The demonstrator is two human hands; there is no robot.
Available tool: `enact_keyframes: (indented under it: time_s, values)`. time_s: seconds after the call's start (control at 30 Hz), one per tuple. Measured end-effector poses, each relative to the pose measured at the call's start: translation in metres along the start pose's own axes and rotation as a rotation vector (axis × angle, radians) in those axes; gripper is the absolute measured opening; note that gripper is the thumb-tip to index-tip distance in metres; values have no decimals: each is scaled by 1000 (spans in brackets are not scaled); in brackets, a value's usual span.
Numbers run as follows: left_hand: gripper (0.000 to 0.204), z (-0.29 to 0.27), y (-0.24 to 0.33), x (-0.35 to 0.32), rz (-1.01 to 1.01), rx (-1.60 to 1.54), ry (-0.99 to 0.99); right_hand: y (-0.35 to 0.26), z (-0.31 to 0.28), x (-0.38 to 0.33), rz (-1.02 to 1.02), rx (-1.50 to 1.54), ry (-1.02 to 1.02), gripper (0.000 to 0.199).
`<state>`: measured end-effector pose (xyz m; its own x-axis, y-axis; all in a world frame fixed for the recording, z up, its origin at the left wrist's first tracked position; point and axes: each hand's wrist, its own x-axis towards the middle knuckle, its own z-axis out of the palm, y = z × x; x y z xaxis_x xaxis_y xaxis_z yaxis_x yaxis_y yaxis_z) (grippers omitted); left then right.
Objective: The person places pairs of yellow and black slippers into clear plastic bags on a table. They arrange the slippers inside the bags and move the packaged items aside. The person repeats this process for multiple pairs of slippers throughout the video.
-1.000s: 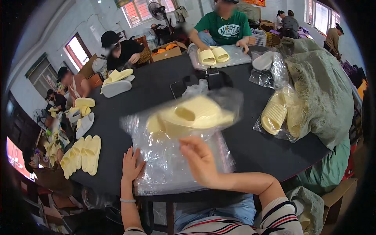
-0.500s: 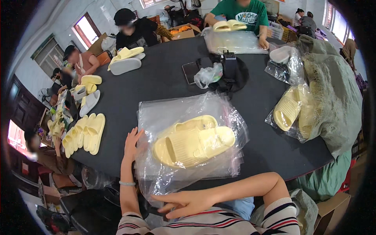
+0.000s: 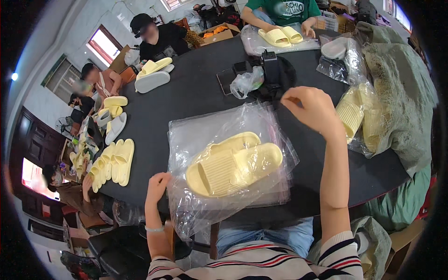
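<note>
Head view: a tug could slide mid-frame bagged yellow slippers [image 3: 218, 171] off slick bag stack [image 3: 190, 127]; right hand [image 3: 313, 108] loose, empty, left hand [image 3: 157, 187] grip unclear.

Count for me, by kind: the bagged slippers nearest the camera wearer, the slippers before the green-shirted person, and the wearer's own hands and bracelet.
Bagged yellow slippers: 2
Far yellow slippers: 2
Wearer's hands, left hand and right hand: 2
Bracelet: 1
Total: 7

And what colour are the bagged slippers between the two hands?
The slippers are pale yellow, seen best in the head view.
</note>
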<state>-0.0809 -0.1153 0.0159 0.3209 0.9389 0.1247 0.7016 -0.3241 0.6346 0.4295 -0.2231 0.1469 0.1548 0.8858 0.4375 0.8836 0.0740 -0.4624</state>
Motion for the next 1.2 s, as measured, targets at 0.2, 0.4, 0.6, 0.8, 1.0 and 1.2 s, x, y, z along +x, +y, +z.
enact_keyframes:
  time_s: [0.2, 0.4, 0.6, 0.8, 1.0, 1.2]
  values:
    - [25, 0, 6, -8, -115, -95, -36, 76, 79, 24, 400, 841, -838, 35]
    - [20, -5, 31, -4, -131, -140, -26, 41, 89, 19, -17, 1020, -746, 37]
    - [20, -32, 65, 27, -131, -209, 80, 13, 36, 14, -106, 1416, -723, 33]
    - [20, -50, 78, 88, 50, -127, 216, -23, 25, 7, -163, 1477, -605, 36]
    - [15, -27, 54, 128, 164, -92, 211, -37, 27, 5, -193, 1376, -629, 40]
    - [55, 0, 10, 114, 65, -173, 114, -8, 45, 18, -160, 1163, -674, 48]
